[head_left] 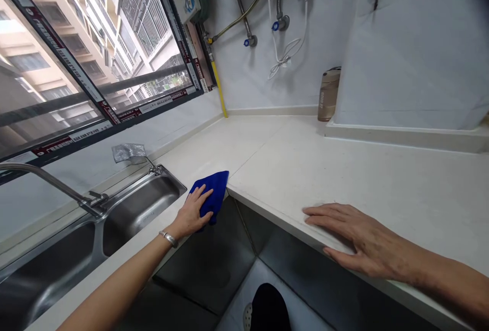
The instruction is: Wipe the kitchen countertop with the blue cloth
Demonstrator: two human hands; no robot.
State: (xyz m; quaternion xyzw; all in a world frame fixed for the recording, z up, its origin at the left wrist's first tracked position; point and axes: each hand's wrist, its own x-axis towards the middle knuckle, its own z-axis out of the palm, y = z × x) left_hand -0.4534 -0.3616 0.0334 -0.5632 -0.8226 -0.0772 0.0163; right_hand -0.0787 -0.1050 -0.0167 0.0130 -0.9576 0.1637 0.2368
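Observation:
A blue cloth [217, 188] lies over the inner corner edge of the white countertop [282, 158], part of it hanging down the front. My left hand [194, 210], with a silver bracelet at the wrist, rests flat on the cloth, fingers spread. To the right, my right hand [351, 237] lies on the counter's front edge with its fingers stretched out and nothing in it; the thumb is apart from the other fingers.
On the left are a double steel sink [137, 214] and a curved faucet [49, 178], below a window. A brown bottle [329, 94] stands by the wall ledge at the back. Hoses, valves and a white cable [284, 58] hang on the back wall.

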